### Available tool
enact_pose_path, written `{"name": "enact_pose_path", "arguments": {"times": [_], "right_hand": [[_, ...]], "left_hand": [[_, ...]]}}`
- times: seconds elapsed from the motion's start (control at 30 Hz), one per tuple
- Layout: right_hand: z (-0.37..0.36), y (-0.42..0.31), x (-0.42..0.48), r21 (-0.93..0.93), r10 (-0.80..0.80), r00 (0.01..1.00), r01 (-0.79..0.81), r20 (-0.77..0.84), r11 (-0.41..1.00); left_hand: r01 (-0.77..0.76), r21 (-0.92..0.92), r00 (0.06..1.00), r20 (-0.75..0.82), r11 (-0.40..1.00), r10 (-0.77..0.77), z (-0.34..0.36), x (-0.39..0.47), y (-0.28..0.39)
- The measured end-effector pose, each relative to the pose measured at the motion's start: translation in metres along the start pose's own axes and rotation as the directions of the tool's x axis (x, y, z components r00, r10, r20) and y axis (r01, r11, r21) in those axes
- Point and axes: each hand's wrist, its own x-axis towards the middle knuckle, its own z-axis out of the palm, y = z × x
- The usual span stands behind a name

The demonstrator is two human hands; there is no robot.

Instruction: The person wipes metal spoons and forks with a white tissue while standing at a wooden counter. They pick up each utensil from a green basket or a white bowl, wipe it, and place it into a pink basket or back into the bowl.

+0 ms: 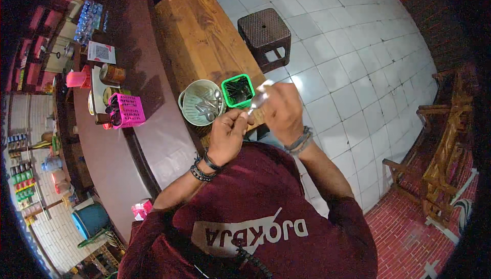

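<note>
Pinched between the thumb and fingers of my left hand [229, 135] is the handle of a metal spoon [257, 100]. My right hand [283, 112] is slightly blurred and curls close around the spoon's bowl. A piece of white tissue or cloth [265, 84] pokes out of its fingers. Below my hands, on the wooden table [209, 45], stands a pale round plastic basket [188, 104] with several metal spoons [209, 106] in it. Touching or close beside it is a bright green square basket [225, 93] holding dark utensils [238, 89], hard to make out.
A brown counter [153, 141] runs along the left. On it are a pink basket [132, 112] of dark-handled utensils, a tin can [112, 74], a printed code card [101, 51] and a pink tissue box [142, 209]. A dark plastic stool [264, 30] stands beyond the table.
</note>
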Motion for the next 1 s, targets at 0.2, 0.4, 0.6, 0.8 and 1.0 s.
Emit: {"name": "enact_pose_path", "arguments": {"times": [0.2, 0.4, 0.6, 0.8, 1.0], "right_hand": [[0.015, 0.009, 0.001, 0.676, 0.601, 0.783, -0.531, 0.16, 0.511], [0.03, -0.027, -0.006, 0.78, 0.671, 0.715, -0.529, 0.197, 0.335], [0.034, -0.048, -0.008, 0.661, 0.674, 0.697, -0.628, 0.244, 0.41], [0.021, -0.021, 0.006, 0.547, 0.557, 0.718, -0.688, 0.417, 0.477], [0.018, -0.024, 0.005, 0.377, 0.345, 0.723, -0.635, 0.599, 0.674]], "left_hand": [[-0.021, -0.074, 0.999, -0.049, 0.997, 0.017, 0.003, 0.007, 0.008], [0.009, -0.055, 0.997, -0.081, 0.998, -0.013, 0.006, 0.007, 0.008], [0.033, -0.016, 0.992, -0.121, 0.999, -0.035, 0.003, 0.005, -0.003], [-0.126, 0.162, 0.979, -0.138, 0.979, 0.149, -0.021, 0.018, -0.002], [-0.245, 0.481, 0.946, -0.072, 0.842, 0.316, -0.042, 0.022, 0.038]]}}
